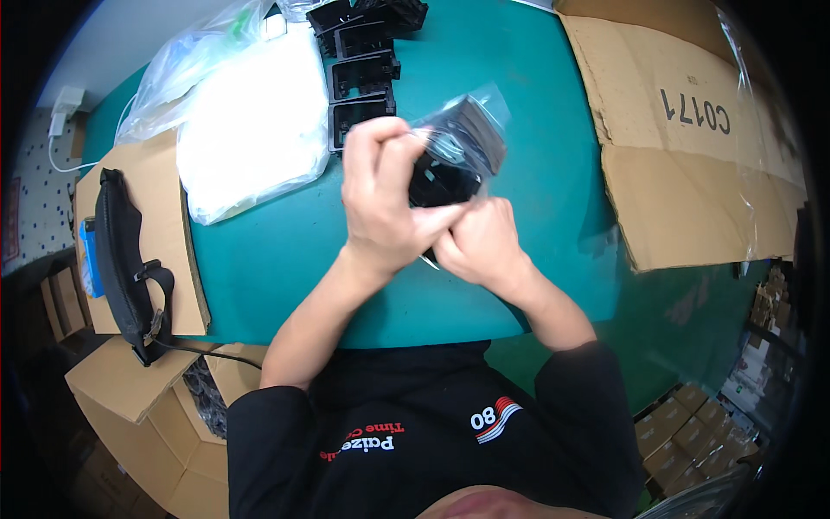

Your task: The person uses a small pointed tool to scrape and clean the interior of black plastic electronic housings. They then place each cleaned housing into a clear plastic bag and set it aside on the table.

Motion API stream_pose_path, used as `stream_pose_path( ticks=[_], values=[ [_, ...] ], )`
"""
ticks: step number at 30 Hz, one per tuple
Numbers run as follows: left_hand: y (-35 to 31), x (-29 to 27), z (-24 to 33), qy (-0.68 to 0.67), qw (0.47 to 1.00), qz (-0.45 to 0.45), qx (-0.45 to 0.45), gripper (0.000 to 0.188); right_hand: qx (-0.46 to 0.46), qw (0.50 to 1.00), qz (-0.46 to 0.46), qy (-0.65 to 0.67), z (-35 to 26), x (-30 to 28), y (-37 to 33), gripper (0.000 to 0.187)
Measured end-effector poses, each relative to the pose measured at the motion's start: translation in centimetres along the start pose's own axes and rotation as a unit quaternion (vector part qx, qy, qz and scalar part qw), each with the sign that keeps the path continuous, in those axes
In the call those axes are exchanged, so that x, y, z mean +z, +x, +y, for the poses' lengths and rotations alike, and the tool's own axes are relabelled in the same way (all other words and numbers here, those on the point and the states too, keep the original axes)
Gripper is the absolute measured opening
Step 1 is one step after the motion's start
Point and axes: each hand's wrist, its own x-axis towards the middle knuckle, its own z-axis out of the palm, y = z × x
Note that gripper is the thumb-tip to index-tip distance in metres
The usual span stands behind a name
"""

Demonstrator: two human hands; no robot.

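Note:
Both hands are together over the green table [259, 277]. My left hand [380, 190] is closed around the left side of a black plastic part [441, 183]. A clear plastic bag [471, 134] covers the part's far end. My right hand [484, 238] is closed at the near edge of the part and bag, its fingertips close to my left thumb. What lies under the fingers is hidden, and the hands are a little blurred. Just beyond my left hand, several similar black plastic housings [363, 78] stand in a row.
A stack of white plastic bags [259, 121] lies at the far left. Left of it, a black belt bag [121, 251] rests on a cardboard flap [177, 251]. A large cardboard box [674, 156] stands on the right. Another open carton [164, 432] sits below the table's left edge.

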Motion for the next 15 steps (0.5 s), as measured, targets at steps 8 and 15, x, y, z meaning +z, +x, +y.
stream_pose_path(
  ticks=[8, 15],
  values=[
    [0.6, -1.4, -0.5, -0.048, 0.999, -0.009, -0.02, 0.05, 0.018, 0.943, 0.126, 0.306, 0.7, -1.0, 1.3, 0.062],
    [-0.3, 0.4, 0.8, -0.036, 0.996, -0.038, 0.066, 0.033, 0.105, 0.92, 0.279, 0.255, 2.9, 0.1, 2.0, 0.013]
  ],
)
